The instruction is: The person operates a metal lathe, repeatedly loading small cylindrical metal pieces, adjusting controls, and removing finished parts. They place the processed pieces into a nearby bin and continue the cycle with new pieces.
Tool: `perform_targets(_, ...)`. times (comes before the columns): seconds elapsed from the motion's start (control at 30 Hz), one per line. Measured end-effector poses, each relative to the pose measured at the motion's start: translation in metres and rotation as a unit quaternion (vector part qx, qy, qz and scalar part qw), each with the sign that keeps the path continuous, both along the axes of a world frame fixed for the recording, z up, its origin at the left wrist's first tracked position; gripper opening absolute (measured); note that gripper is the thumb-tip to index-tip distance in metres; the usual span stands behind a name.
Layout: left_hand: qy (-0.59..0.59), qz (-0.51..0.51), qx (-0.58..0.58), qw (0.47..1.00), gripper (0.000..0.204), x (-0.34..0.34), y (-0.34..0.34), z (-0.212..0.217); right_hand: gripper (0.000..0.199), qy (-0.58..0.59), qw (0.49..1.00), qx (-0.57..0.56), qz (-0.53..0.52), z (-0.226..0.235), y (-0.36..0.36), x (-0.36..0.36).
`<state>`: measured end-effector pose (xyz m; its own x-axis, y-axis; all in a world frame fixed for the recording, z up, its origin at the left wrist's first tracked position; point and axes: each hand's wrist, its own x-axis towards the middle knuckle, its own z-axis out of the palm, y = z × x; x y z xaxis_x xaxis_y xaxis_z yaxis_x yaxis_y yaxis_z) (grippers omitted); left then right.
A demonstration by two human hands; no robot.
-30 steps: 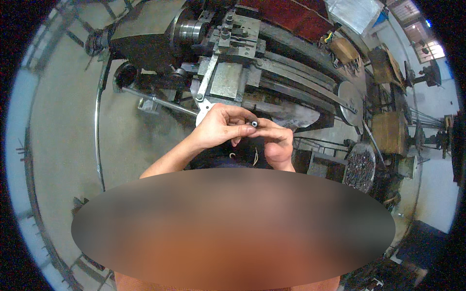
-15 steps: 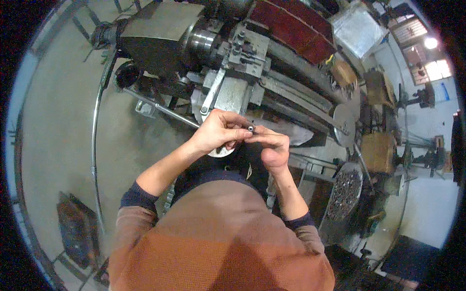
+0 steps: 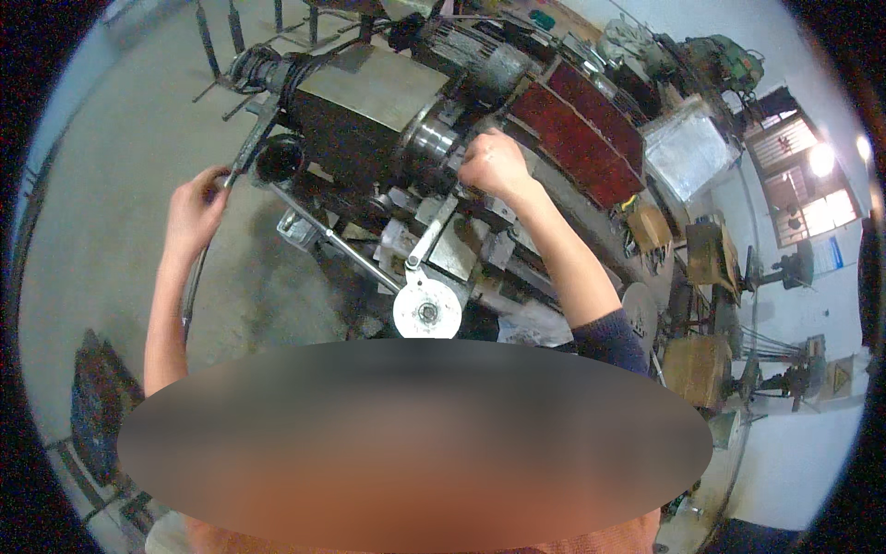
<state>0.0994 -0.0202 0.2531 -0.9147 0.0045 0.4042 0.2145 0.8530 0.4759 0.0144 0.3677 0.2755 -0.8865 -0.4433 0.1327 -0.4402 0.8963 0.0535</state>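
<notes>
Grey floor (image 3: 120,222) spreads across the left of the workshop in the head view, while a pale wall (image 3: 784,480) and a bright barred window (image 3: 812,189) close off the right. Across the upper middle stands a metal lathe, its boxy headstock (image 3: 369,83) at the left end. At that headstock's right edge sits a shiny round chuck (image 3: 431,141). Beside the headstock's left front corner, a long metal bar (image 3: 242,152) slants down toward the floor. Around it the left hand (image 3: 196,210) is curled, fingers and thumb closed on the bar near its upper part. Just beside the chuck's right side is the right hand (image 3: 496,166), knuckles up and fingers bent under; whether they pinch anything cannot be told, as the fingertips are hidden. Between the forearms, near the lathe's front edge, a crank handle carries a white disc (image 3: 427,309). Behind the right hand, toward the lathe's back edge, lies a dark red cover (image 3: 591,129), with a silvery wrapped box (image 3: 690,148) beyond its right end.
</notes>
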Motion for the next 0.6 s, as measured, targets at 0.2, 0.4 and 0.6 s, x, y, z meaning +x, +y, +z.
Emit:
perform_targets(0.2, -0.171, 0.074, -0.054, 0.981, 0.038, 0.072, -0.053, -0.035, 0.020, -0.043, 0.994, -0.001, -0.101, -0.007, -0.017, -0.013)
perform_targets(0.4, -0.206, 0.128, -0.015, 0.970, 0.036, 0.093, -0.039, -0.060, 0.024, -0.063, 0.995, 0.026, -0.066, -0.013, -0.010, -0.018)
perform_targets(0.6, -0.135, 0.109, -0.070, 0.982, 0.033, 0.091, -0.048, -0.065, 0.031, -0.054, 0.995, 0.052, -0.067, -0.025, -0.006, -0.023)
